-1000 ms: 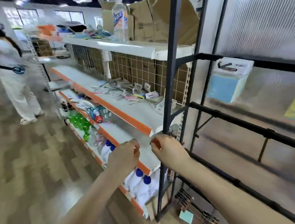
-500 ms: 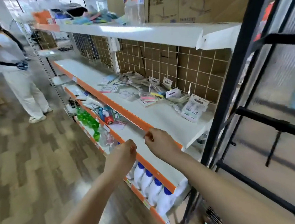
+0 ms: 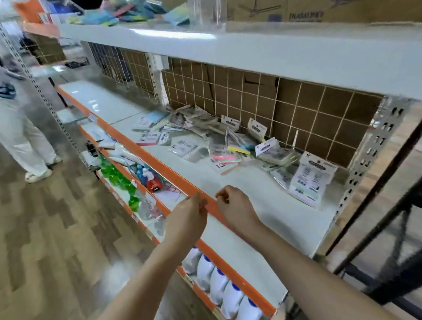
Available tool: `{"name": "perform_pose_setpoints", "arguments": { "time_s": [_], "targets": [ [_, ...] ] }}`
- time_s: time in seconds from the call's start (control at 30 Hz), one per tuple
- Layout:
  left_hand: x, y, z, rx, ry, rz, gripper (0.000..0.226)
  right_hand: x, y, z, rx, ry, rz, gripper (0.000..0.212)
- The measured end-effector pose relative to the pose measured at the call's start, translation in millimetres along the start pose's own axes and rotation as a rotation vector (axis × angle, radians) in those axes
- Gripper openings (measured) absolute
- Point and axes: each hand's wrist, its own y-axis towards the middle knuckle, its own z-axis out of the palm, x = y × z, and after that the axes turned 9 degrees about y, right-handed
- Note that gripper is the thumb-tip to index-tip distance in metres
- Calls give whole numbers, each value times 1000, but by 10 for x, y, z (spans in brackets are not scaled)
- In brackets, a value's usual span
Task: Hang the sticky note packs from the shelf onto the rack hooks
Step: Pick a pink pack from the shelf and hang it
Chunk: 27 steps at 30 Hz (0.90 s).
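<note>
Both hands are at the front lip of the middle shelf, w/ nothing in them as far as I can see. Left hand (image 3: 188,218) has fingers loosely curled, fingertips just at the orange edge strip (image 3: 181,181); right hand (image 3: 235,206) is over the white shelf (image 3: 260,221) board, fingers also curled in, holding nothing visible. Can't tell if either actually touches the strip.

Sticky note packs (image 3: 226,156) lie in a loose heap toward the back of that shelf, near the wire grid panel (image 3: 250,98). A few stand tilted vs. the grid; the pink/yellow/green pack lies flat, and a larger carded pack (image 3: 310,179) leans at the right end. Rest of the heap is too blurred to sort.

Progress, judging from this view: no pack is picked up, none seen hanging. A black frame (image 3: 397,195) shows at right, prob. the rack, but hooks aren't visible here. So approx. the whole job looks left: reach back, grab a pack, carry to hooks.
</note>
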Motion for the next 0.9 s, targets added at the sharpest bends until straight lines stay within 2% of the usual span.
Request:
{"name": "perform_pose_setpoints", "arguments": {
  "time_s": [0.2,0.4,0.63,0.8,0.9],
  "targets": [
    [128,769,145,38,-23,103,26,-41,547,154,-122,-33,-15,23],
    [343,1548,305,117,-4,254,34,-38,1115,357,-291,-158,-1,29],
    [442,2124,466,145,-8,525,36,-30,1491,538,-491,-369,7,28],
    [487,2273,621,156,65,594,44,-86,1558,668,-461,-424,158,45],
    [526,2289,692,127,43,599,43,-134,1524,771,-508,-516,165,44]
  ]
}}
